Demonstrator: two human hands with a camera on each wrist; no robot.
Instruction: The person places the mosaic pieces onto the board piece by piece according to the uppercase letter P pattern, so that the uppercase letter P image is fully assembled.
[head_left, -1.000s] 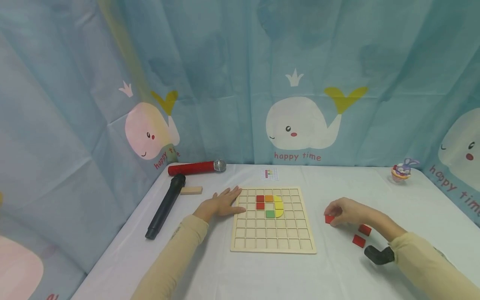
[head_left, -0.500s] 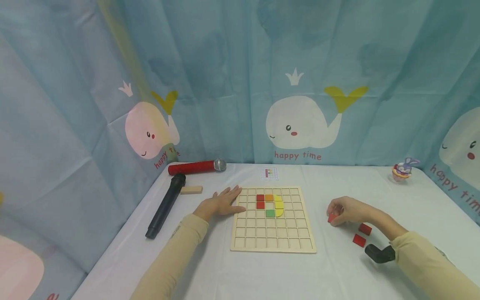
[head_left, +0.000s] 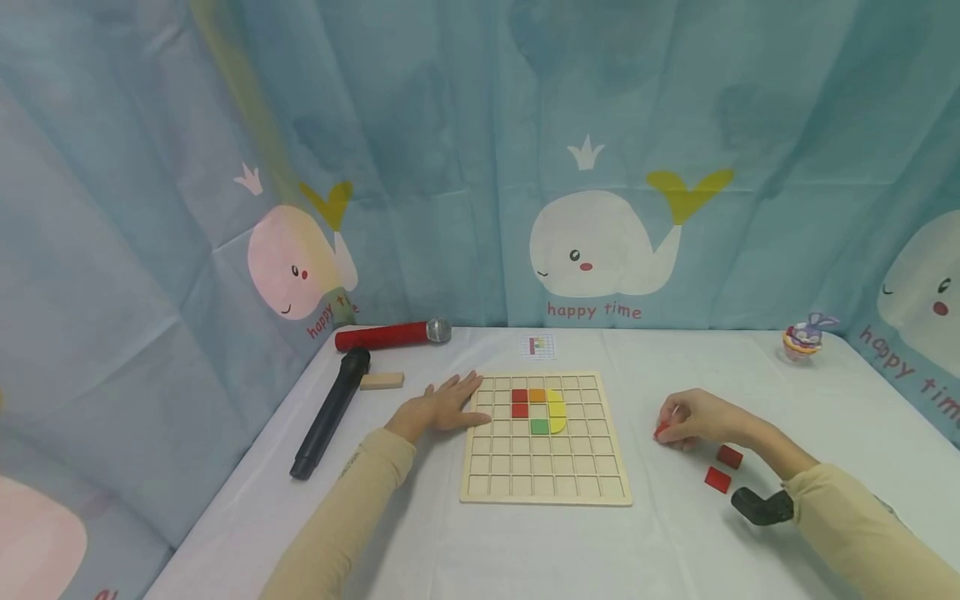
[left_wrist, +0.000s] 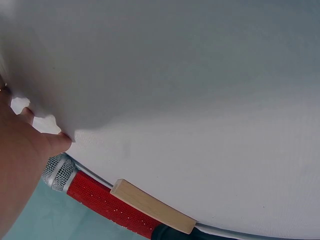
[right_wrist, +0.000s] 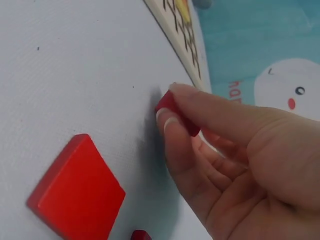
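My left hand [head_left: 442,408] rests on the left edge of a wooden grid board [head_left: 547,464], fingers spread and straight. Within the grid lie two red square tiles [head_left: 520,403], an orange tile [head_left: 537,396], a green tile [head_left: 540,427] and a curved group of yellow pieces [head_left: 557,410]. To the right of the board, my right hand [head_left: 701,416] pinches a red tile [right_wrist: 166,101] between thumb and fingers, tilted and close above the tablecloth. Two more red tiles [head_left: 717,479] lie flat near that wrist. The left wrist view shows only part of the left hand.
A small patterned card [head_left: 538,347] lies behind the board. At the left are a red microphone [head_left: 390,335], a black microphone [head_left: 330,417] and a wooden block [head_left: 382,381]. A bunny figurine [head_left: 802,337] stands at the back right; a black object [head_left: 761,506] is by the right sleeve.
My right hand has shifted slightly away and to the right, and the pinched red tile has turned so less of it shows. The left hand stays put on the board.
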